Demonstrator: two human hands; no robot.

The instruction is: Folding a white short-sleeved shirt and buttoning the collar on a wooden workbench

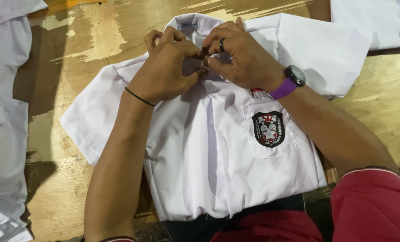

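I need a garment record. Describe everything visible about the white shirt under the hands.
The white shirt lies flat, front up, on a worn wooden table, collar away from the person. It looks like thin woven cloth, short-sleeved, with a chest pocket bearing a dark shield-shaped badge. The left hand and right hand pinch the placket just below the collar.

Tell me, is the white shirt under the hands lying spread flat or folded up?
Spread flat: the white shirt lies front up on the wooden table, both short sleeves out.
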